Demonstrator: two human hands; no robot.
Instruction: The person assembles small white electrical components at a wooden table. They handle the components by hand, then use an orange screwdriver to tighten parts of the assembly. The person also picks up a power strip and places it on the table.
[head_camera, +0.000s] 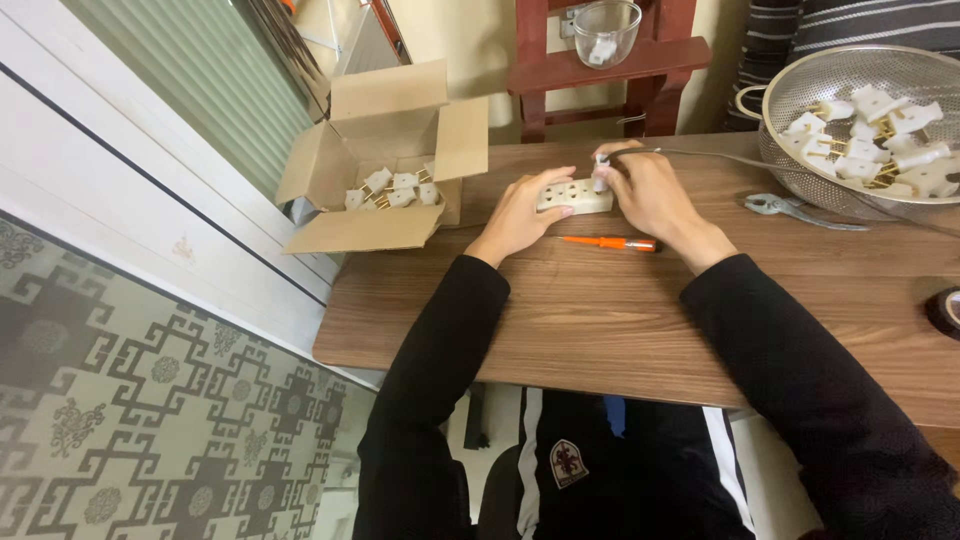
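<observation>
1. Near the far edge of the wooden table (620, 330), the left hand (520, 215) steadies a white socket block (572, 195), fingers closed on its end.
2. The right hand (645, 195) pinches a white plug (602, 176) over the block; seating it calls for aligned pins, I think.
3. An orange screwdriver (610, 243) lies just beside.

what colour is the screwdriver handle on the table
Orange, with a dark tip end; the screwdriver shows in the head view.

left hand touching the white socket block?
Touching. Head view: the left hand lies against the near left end of the white socket block, fingers on its edge, no gap visible.
</observation>
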